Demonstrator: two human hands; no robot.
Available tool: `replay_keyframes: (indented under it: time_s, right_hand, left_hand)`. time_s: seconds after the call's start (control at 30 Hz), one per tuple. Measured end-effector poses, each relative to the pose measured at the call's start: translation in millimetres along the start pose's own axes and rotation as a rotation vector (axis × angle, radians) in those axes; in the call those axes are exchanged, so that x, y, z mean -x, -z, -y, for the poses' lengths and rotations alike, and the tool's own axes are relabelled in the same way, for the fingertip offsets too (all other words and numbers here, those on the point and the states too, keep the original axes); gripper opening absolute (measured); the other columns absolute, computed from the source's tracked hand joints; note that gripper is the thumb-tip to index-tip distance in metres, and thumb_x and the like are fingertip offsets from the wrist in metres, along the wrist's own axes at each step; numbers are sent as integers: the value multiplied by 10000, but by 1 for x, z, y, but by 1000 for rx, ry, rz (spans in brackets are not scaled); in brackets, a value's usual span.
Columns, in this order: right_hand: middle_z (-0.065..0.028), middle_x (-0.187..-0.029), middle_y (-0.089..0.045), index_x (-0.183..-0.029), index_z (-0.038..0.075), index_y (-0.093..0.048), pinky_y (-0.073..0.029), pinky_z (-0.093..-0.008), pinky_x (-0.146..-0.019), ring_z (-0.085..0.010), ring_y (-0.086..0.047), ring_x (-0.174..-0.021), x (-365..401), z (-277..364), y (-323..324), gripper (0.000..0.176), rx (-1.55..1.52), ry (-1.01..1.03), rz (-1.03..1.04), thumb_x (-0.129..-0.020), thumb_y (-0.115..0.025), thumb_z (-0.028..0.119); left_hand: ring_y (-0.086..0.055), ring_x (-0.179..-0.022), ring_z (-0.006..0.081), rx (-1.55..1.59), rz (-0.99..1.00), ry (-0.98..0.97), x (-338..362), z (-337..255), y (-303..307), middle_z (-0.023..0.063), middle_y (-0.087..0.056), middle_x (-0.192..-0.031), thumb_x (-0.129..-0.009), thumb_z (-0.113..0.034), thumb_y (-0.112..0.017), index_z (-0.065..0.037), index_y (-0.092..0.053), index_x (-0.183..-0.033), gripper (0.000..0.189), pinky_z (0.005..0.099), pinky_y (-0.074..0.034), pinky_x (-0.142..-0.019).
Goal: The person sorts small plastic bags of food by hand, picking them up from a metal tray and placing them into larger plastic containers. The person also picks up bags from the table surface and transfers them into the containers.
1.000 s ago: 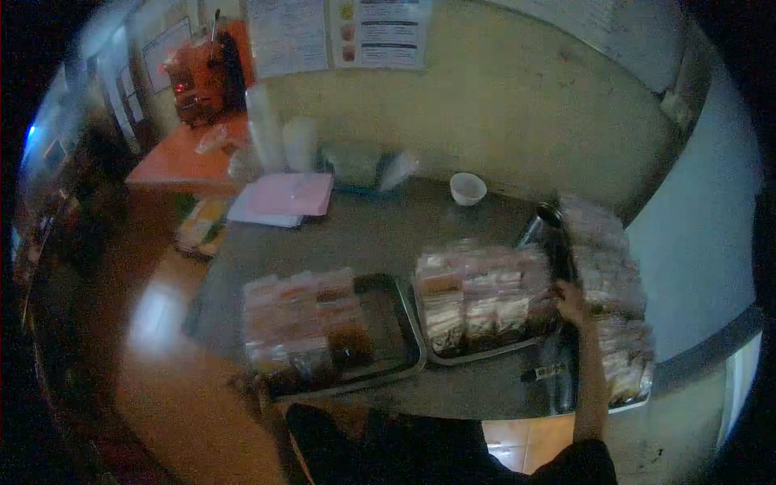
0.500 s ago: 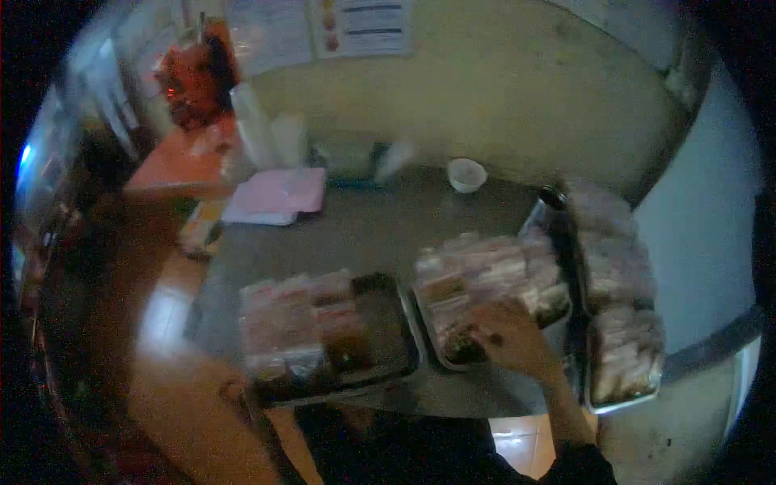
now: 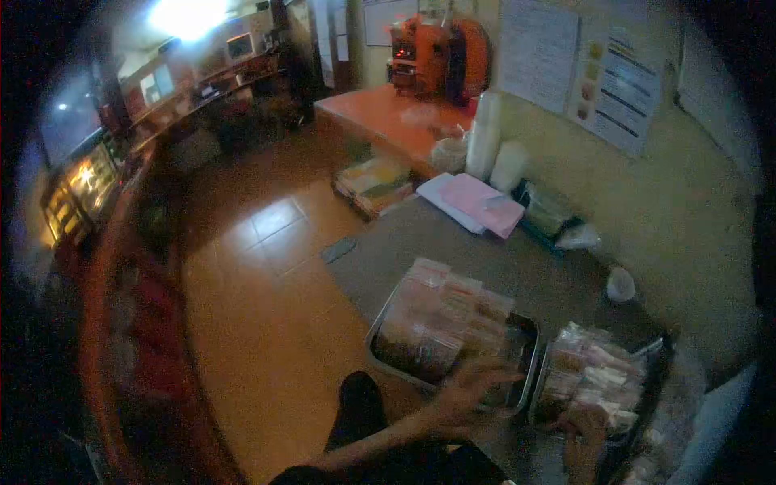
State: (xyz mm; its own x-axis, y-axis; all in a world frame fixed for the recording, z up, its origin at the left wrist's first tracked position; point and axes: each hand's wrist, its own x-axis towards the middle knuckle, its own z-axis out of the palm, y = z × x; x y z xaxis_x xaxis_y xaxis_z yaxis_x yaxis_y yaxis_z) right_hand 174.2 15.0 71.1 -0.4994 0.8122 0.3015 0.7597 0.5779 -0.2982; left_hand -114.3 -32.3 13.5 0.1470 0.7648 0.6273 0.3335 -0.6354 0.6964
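My left hand [image 3: 477, 386] is over the near right part of a metal tray [image 3: 525, 380]. Its fingers stretch to the right, apart, and I see nothing held in them, though they are slightly blurred. Rows of small clear packets [image 3: 428, 319] with reddish-brown contents fill the left of that tray. Close by on the right, my right hand [image 3: 586, 424] rests at the near edge of a second pile of clear packets [image 3: 594, 364], in another tray. Its fingertips are bent down among the packets, and what they grip, if anything, is hidden.
Pink and white folded sheets [image 3: 481, 206] lie on the grey table [image 3: 388, 242]. A small white bowl [image 3: 621, 284] stands by the wall. Stacked white cups [image 3: 485, 133] stand farther back, beside an orange counter [image 3: 372, 113]. More bagged items [image 3: 675, 404] are at the right.
The view has swung left, so the trays appear lower and farther right. My left hand is now over the left tray. My right hand remains at the packets of the second tray.
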Motion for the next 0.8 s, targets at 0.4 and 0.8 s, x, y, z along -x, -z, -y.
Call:
replay_keyframes:
  time_s: [0.4, 0.8]
  right_hand:
    - [-183, -1143, -587, -1092, 37, -639, -284, -514, -1087, -349, -544, -1076, -12, -16, -46, 276, -87, -126, -180, -848, -641, 166]
    - [-151, -1135, -593, -1045, 75, -641, -322, -518, -1043, -353, -499, -1153, -15, -5, -19, 239, 257, 111, -139, -882, -603, 246]
  left_hand:
    - [-560, -1148, 258, 771, -67, 705, 15, 21, -95, 145, -608, -1198, -1019, -367, -380, -41, -470, -1341, 467, 382, -419, -988]
    - [-603, -1071, 233, 1167, -410, 756, 3, -17, -32, 115, -625, -1144, -985, -306, -506, -3, -532, -1238, 396, 386, -488, -937]
